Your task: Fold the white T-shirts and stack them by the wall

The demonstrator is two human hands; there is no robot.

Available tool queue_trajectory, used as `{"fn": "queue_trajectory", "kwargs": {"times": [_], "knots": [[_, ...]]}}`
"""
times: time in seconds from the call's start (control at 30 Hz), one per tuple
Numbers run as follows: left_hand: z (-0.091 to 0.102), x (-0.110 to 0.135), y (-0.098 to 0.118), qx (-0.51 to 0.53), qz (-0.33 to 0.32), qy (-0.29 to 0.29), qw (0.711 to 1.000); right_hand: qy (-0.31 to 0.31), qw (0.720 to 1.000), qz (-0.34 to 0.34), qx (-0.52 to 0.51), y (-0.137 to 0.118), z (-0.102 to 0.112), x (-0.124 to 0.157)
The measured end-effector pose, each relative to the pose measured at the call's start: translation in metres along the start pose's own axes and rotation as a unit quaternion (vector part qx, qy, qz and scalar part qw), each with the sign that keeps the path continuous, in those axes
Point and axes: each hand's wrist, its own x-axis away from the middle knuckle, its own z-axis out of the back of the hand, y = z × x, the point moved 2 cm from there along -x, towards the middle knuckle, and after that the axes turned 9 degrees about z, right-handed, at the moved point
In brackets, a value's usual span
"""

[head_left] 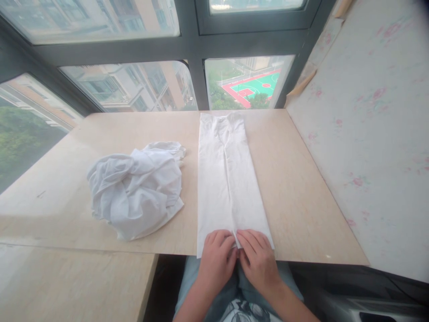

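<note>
A white shirt [214,179] lies lengthwise on the tabletop as a long, narrow panel. Its two sides are folded inward and meet along a middle line, with what looks like the neck end near the window. At the near hem, my left hand [217,257] has its fingers curled over the cloth, just left of that line. My right hand [258,257] grips the same hem on the right, fingers on top and thumb by the edge. The hands nearly touch. To the left sits a crumpled heap of white cloth [140,190], its kind unclear.
The pale wooden tabletop [301,214] ends just before my lap, and a second pale surface [67,281] adjoins it at lower left. Dark window frames [134,51] border the far side. A flowered wall [375,134] bounds the right.
</note>
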Motion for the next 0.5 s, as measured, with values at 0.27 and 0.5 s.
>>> {"fn": "queue_trajectory", "kwargs": {"times": [0.27, 0.5], "knots": [[-0.0008, 0.0005, -0.0004, 0.02, 0.008, -0.006, 1.0, 0.01, 1.0, 0.01, 0.001, 0.001, -0.0008, -0.0041], [-0.0006, 0.0006, 0.0012, 0.021, 0.014, -0.012, 1.0, 0.013, 0.999, 0.053, -0.001, 0.0073, 0.0005, -0.0055]]}}
